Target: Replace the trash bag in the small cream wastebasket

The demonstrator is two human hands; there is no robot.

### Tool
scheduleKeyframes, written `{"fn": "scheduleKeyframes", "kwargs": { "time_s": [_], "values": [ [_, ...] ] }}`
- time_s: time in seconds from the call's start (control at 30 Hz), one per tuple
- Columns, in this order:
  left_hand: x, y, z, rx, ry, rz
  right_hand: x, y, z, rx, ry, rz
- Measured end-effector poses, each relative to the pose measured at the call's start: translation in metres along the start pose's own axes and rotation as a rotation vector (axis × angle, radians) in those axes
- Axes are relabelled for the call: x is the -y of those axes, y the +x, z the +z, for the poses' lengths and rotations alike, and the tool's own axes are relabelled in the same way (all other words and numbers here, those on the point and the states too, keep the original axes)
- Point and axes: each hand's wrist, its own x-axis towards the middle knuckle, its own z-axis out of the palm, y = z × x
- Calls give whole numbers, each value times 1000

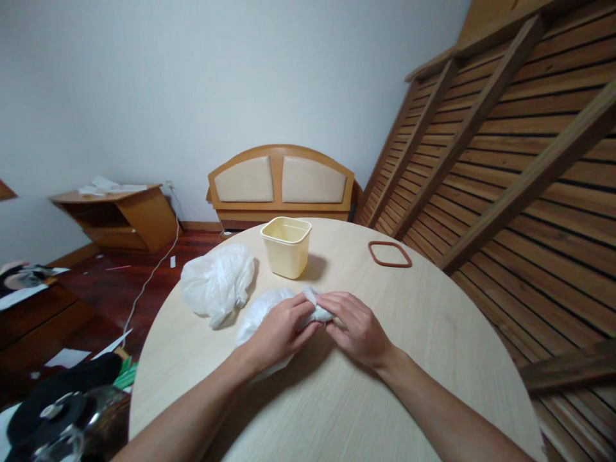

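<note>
My left hand (289, 324) and my right hand (359, 327) meet over the near middle of the round table (433, 340). Both are closed on the gathered end of a white plastic bag (264, 308). The bag's fuller part lies to the left, partly hidden behind my left hand and forearm; its contents cannot be made out. Just beyond my hands stands an upright, open-topped pale yellow container (287, 250). A second crumpled white plastic bag (219, 281) rests at the left of the table. A reddish-brown rounded-square ring (389, 255) lies flat at the far right.
Wooden slats (505, 160) lean along the right side. A headboard (282, 179) stands behind the table by the wall. On the left are a low wooden cabinet (129, 224), a cord, papers and a glass-lidded pot (91, 417) on the floor.
</note>
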Motion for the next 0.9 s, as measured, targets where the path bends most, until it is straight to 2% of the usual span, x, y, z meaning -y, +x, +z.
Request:
{"fn": "scheduleKeyframes", "kwargs": {
  "time_s": [0.23, 0.37, 0.5, 0.57, 0.73, 0.9],
  "values": [
    [3, -7, 14, -214, 108, -76, 2, -2, 3, -39, 50, 149],
    [-2, -5, 14, -184, 142, -7, 2, -8, 5, -98, 62, 248],
    [-7, -4, 13, -165, 109, -30, 1, -11, 9, -120, 132, 316],
    [-7, -4, 14, -188, 59, -73, 1, -12, 11, -126, 187, 333],
    [-4, -1, 15, -253, -62, -288, 1, -11, 14, -148, 269, 373],
    [-2, -1, 17, -259, -101, -317, -1, -12, 14, -123, 294, 438]
  ]
}}
